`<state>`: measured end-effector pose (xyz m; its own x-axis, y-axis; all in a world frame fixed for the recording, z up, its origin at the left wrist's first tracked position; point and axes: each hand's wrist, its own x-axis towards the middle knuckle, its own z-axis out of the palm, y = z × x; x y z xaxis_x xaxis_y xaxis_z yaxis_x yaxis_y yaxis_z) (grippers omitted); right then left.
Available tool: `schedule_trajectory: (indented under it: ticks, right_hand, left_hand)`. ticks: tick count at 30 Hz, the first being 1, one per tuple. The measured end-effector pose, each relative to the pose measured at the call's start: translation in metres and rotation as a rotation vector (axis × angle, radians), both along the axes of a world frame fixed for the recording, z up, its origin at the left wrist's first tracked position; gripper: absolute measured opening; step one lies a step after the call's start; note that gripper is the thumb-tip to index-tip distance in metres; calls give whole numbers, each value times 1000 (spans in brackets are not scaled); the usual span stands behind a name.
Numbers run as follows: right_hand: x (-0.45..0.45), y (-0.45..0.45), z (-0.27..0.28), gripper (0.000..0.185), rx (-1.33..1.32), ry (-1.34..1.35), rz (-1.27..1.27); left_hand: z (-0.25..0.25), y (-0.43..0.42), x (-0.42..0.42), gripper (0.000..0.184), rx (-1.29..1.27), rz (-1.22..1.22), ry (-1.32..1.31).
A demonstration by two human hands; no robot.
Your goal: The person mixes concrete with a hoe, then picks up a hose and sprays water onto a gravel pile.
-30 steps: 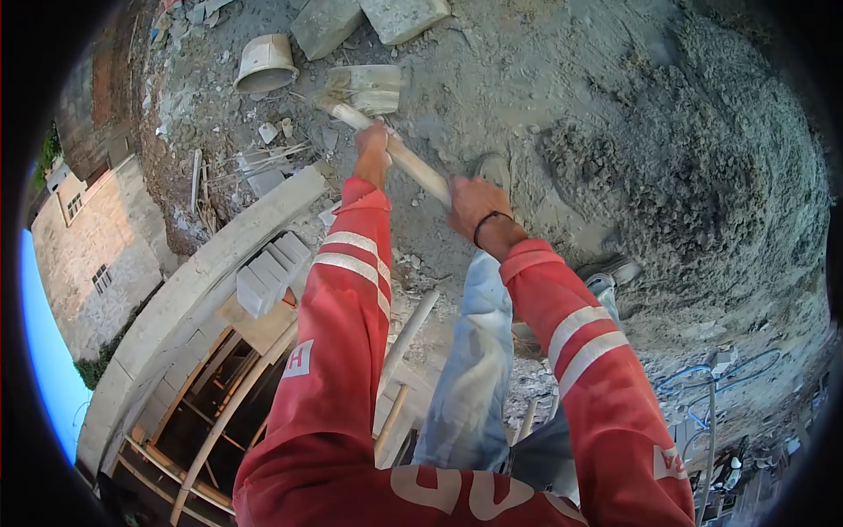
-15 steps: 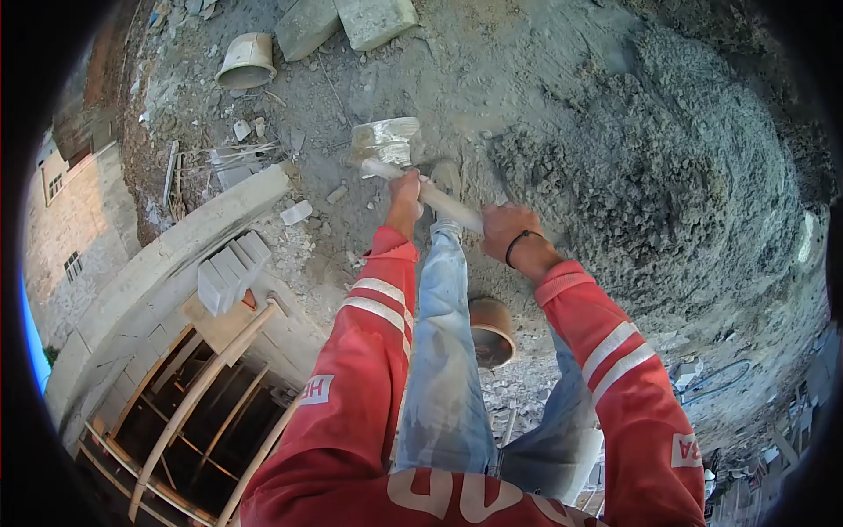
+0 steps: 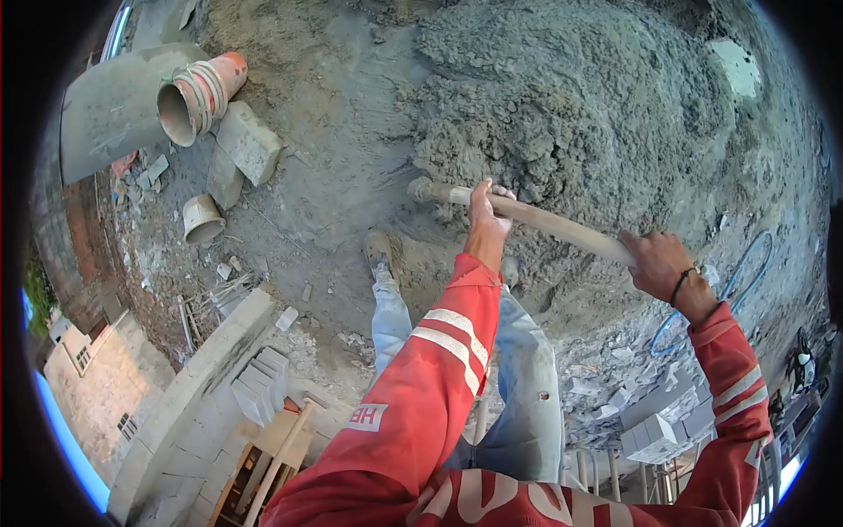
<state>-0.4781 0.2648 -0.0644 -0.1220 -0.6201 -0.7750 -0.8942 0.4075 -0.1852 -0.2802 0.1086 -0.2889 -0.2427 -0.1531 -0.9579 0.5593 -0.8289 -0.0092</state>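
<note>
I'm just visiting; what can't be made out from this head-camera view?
All in the head view:
Tool's far end, beyond the left hand: its shape blends into the grey ground.
Right shoe: partly hidden by the left sleeve.
Chest lettering: cut off by the bottom edge.
Items at far right: too small and blurred.

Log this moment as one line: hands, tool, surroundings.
left hand: holds wooden handle | right hand: holds it near one end | handle's other end: beside grey heap
</note>
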Motion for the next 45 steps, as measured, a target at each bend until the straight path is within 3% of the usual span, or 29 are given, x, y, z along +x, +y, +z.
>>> schedule_trajectory:
  ticks: [4, 7, 10, 13, 16, 18, 20, 21, 23, 24, 26, 29, 30, 32, 35, 38, 40, 41, 43, 44, 45]
  right_hand:
    - [-32, 96, 25, 35, -34, 44, -164]
    - [-21, 189, 16, 35, -138, 33, -390]
    - [18, 255, 15, 33, -256, 63, -550]
    - [80, 258, 55, 33, -204, 100, -707]
    - [155, 200, 97, 34, -140, 214, -874]
    - [192, 142, 98, 36, 26, 120, -1027]
    - [200, 50, 55, 39, 214, 111, -1183]
    - [203, 7, 24, 41, 179, 174, -1237]
    - [201, -76, -14, 45, 106, 172, -1423]
    - [213, -106, -38, 45, 13, 192, -1529]
    - [242, -156, -78, 42, -137, 167, -1817]
    - [235, -209, -92, 35, -254, 192, -1992]
    - [215, -220, -92, 35, -275, 201, -2024]
    - [166, -229, -76, 36, -594, 207, -1985]
    - [89, -234, -61, 39, -656, 233, -1938]
    - [77, -223, -80, 40, -613, 199, -1947]
    - [111, -215, -110, 39, -551, 121, -2008]
    - [152, -219, -129, 39, -513, 69, -2048]
    - [238, -246, -145, 38, -396, -54, -2193]
    - [268, -251, -147, 34, -181, -162, -2225]
    - [273, -247, -134, 33, -106, -156, -2235]
  left_hand:
    - [46, 26, -57, 23, -4, -180, -82]
    - [96, 73, -76, 27, -25, -250, 7]
    - [162, 101, -80, 25, -57, -367, 68]
    - [197, 102, -60, 22, -4, -470, 48]
    - [185, 77, -46, 22, 19, -581, -4]
    - [154, 39, -49, 23, -1, -855, -169]
    - [63, -10, -71, 21, -91, -1038, -158]
    - [21, -39, -93, 19, -114, -1145, -163]
    - [-34, -86, -143, 17, -246, -1445, -170]
    - [-37, -100, -161, 16, -411, -1576, -155]
    - [-21, -115, -195, 18, -720, -1748, -175]
    - [65, -135, -241, 21, -981, -1718, -15]
    - [98, -142, -260, 21, -1013, -1668, 62]
    - [152, -158, -302, 21, -1033, -1572, 338]
    - [197, -157, -351, 16, -1106, -1512, 484]
    - [172, -140, -363, 17, -1288, -1463, 459]
    - [111, -123, -334, 16, -1356, -1581, 211]
    - [72, -117, -299, 16, -1356, -1714, 78]
    - [-12, -110, -210, 35, -1225, -2236, -295]
    - [-85, -119, -158, 41, -1507, -2436, -522]
    - [-81, -116, -137, 45, -1229, -2508, -514]
